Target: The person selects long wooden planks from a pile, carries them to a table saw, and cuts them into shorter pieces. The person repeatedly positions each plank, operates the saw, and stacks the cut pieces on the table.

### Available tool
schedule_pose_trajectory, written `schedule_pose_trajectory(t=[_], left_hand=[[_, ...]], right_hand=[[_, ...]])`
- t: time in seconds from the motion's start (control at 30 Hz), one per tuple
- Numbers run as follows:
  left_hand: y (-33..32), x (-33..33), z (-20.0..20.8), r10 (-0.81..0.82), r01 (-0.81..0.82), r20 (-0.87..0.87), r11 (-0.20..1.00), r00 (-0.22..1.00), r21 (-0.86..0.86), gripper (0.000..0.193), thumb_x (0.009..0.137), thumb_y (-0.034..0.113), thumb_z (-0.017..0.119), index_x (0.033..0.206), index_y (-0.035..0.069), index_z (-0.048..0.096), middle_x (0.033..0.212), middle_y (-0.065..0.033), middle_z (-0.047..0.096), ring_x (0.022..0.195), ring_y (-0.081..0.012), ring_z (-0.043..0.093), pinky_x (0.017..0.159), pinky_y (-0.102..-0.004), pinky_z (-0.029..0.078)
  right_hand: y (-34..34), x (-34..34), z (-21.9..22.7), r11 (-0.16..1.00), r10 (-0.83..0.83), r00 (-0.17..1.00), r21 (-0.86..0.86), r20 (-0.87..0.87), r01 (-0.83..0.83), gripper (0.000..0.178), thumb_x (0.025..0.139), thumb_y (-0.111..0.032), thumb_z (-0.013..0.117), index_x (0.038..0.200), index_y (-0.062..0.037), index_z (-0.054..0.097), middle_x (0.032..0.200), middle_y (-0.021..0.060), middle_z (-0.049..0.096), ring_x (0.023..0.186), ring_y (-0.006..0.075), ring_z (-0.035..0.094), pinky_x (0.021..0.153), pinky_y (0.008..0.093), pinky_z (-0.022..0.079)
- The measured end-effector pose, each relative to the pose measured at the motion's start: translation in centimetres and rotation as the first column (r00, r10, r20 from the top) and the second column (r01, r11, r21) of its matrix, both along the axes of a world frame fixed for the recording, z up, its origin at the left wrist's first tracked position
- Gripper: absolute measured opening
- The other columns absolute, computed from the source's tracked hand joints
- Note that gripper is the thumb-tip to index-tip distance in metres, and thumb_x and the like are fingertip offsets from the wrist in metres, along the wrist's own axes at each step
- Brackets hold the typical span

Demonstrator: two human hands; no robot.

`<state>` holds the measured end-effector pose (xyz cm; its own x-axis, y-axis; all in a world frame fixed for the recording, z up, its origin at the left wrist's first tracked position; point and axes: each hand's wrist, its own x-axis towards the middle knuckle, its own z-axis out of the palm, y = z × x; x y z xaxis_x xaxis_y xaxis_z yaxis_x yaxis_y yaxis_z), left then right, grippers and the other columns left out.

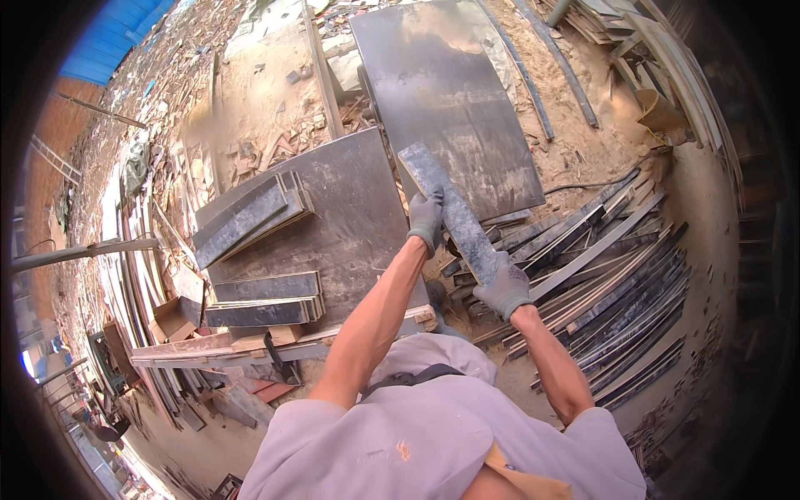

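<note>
Both of my hands wear grey work gloves and hold one narrow plywood strip (458,215) with a worn, dark grey-blue face. My left hand (427,218) grips its left edge, a little beyond the middle. At the near end, my right hand (504,287) is closed around the strip. It slants from upper left to lower right, in front of my body; its far end reaches over the large dark panel. To the left, a stack of similar strips (254,218) lies on a dark board-topped table (350,192), with a second stack (265,302) nearer to me.
A large dark panel (450,100) lies beyond the table. Piled long strips (617,283) cover the ground at my right. Wood scraps (158,92) litter the sandy ground at far left. A metal pole (83,252) juts in from the left, and long bars (558,62) lie at far right.
</note>
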<state>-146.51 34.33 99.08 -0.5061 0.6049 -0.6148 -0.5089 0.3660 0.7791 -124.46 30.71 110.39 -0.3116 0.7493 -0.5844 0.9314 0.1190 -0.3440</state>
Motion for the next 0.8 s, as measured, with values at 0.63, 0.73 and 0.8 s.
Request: schedule_pose_trajectory(t=[0.63,0.73,0.8], left_hand=[[8.8,-7.9,-12.1,-0.202,0.22,0.088,0.915,0.975,-0.339,0.047,0.107,0.038,0.05,0.124,0.001,0.072,0.113,-0.0185,0.075,0.1,-0.0316,0.07,0.086,-0.0456,0.053],[8.3,-9.1,-13.7,-0.27,0.252,0.0,0.898,0.963,-0.362,0.046,0.107,0.037,0.049,0.124,0.002,0.072,0.113,-0.0188,0.075,0.099,-0.0326,0.07,0.086,-0.0455,0.053],[9.5,-7.6,-11.6,-0.211,0.225,0.079,0.913,0.974,-0.341,0.047,0.106,0.039,0.05,0.125,0.002,0.072,0.113,-0.0183,0.075,0.099,-0.0332,0.07,0.087,-0.0451,0.053]], right_hand=[[7.8,-8.0,-2.9,0.99,0.14,0.97,-0.056,0.196,-0.132,0.077,0.075,-0.035,0.085,0.13,0.0049,0.049,0.113,0.032,0.075,0.109,0.0451,0.075,0.096,0.0505,0.058],[8.0,-8.5,-3.3,0.987,0.161,0.971,-0.041,0.178,-0.156,0.078,0.074,-0.036,0.086,0.13,0.005,0.05,0.11,0.0324,0.075,0.108,0.0463,0.074,0.096,0.0508,0.058],[8.5,-7.8,-4.0,0.991,0.129,0.973,-0.041,0.194,-0.124,0.077,0.075,-0.036,0.086,0.129,0.0054,0.05,0.11,0.0324,0.075,0.108,0.0463,0.074,0.096,0.0507,0.058]])
